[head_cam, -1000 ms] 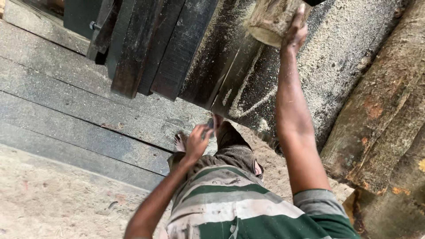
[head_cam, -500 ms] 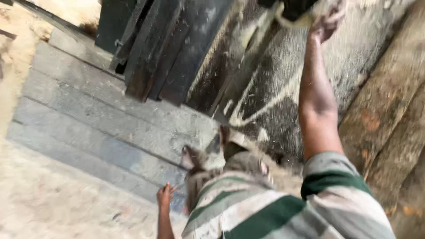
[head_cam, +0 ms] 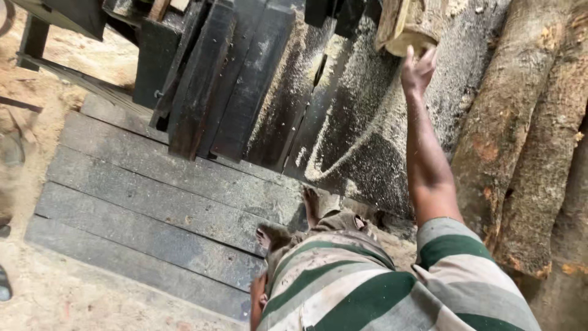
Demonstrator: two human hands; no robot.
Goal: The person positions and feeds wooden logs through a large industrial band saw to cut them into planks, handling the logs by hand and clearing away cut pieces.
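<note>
Floor: gray wood planks [head_cam: 153, 202] with sandy sawdust beside them.
Desk: dark metal [head_cam: 355, 135], dusted with sawdust.
Logs: big brown trunks [head_cam: 520, 141] on the right.
Right hand [head_cam: 418, 70]: fingers spread, touching the cut log end [head_cam: 407, 27].
Left hand: mostly hidden, cannot tell.

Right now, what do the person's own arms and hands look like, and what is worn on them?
The right hand is bare, with no glove, ring or watch visible. The right forearm is bare too, dusted with specks of sawdust. A short sleeve with broad green and pale grey stripes covers the upper arm. The left hand is mostly hidden behind the shirt.
</note>
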